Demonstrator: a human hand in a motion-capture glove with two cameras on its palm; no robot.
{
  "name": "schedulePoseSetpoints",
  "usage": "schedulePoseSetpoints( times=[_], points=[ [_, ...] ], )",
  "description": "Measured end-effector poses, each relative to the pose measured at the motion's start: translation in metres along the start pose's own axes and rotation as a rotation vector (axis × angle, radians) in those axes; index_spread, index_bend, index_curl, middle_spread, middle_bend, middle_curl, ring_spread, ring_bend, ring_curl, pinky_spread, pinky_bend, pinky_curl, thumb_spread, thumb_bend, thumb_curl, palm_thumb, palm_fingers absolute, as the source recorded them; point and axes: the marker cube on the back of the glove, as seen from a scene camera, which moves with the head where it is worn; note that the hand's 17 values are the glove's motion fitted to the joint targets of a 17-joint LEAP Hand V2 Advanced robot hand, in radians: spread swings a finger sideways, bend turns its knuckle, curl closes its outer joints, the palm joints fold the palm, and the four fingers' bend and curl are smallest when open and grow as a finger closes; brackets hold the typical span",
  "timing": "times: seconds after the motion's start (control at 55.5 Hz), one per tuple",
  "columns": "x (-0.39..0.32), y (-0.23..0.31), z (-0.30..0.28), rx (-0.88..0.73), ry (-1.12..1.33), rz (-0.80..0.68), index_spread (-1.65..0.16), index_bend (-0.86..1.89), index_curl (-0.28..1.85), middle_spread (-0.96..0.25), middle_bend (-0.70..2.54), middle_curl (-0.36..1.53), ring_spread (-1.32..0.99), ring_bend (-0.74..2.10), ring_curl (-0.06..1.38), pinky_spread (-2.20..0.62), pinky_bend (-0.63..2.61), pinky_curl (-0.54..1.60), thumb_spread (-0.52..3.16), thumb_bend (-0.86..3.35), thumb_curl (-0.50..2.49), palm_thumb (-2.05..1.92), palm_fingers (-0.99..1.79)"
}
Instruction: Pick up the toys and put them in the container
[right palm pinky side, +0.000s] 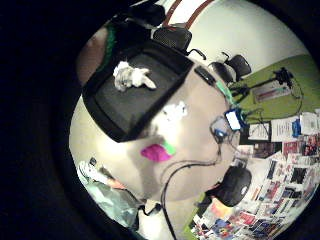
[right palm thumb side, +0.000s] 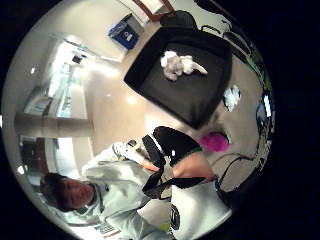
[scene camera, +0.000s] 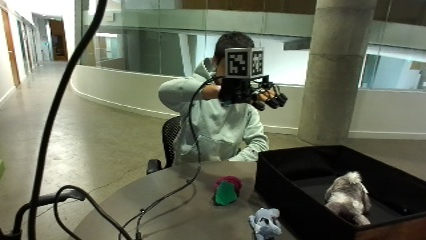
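In the outside view my gloved right hand (scene camera: 258, 95) is raised at head height, well above the round table (scene camera: 166, 200). Its fingers (scene camera: 273, 100) hang loosely curled and hold nothing. A black container (scene camera: 286, 175) stands on the table's right side with a grey-white plush animal (scene camera: 347, 196) inside it. A pink and green toy (scene camera: 227, 190) lies on the table beside the container's wall. A small white and blue toy (scene camera: 266, 223) lies closer to the front edge. Both palm views look down on the container (right palm pinky side: 125, 107) (right palm thumb side: 190, 95), the plush (right palm pinky side: 131, 76) (right palm thumb side: 180, 64) and the pink toy (right palm pinky side: 157, 151) (right palm thumb side: 215, 141).
A black cable (scene camera: 180, 190) runs from the glove down across the table. A thick cable loop (scene camera: 60, 200) stands at the near left. A black pouch (right palm pinky side: 235, 185) and a small lit device (right palm pinky side: 233, 120) lie on the table. A concrete column (scene camera: 336, 70) rises behind.
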Motion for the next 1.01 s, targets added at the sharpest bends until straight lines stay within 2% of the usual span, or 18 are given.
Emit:
schedulePoseSetpoints(
  times=[0.27,0.504,0.774,1.008],
  points=[
    [0.051,0.075,0.066,-0.141,-0.002,0.037,-0.28,0.13,0.38,-0.04,0.18,0.41,-0.12,0.24,0.3,0.0,0.68,0.33,1.18,-0.01,0.41,0.08,-0.07],
    [0.052,0.106,0.171,-0.283,-0.036,0.078,-0.27,0.14,0.34,-0.05,0.19,0.4,-0.13,0.24,0.32,-0.01,0.66,0.34,1.19,-0.01,0.37,0.11,-0.05],
    [0.067,0.079,0.234,-0.285,-0.079,0.068,-0.3,0.19,0.35,-0.08,0.2,0.4,-0.15,0.25,0.33,-0.01,0.62,0.33,1.2,0.0,0.36,0.17,0.06],
    [0.07,0.067,0.249,-0.263,-0.019,0.079,-0.28,0.13,0.31,-0.08,0.32,0.44,-0.22,0.6,0.41,-0.03,0.61,0.32,1.24,0.03,0.36,0.31,0.47]
  ],
)
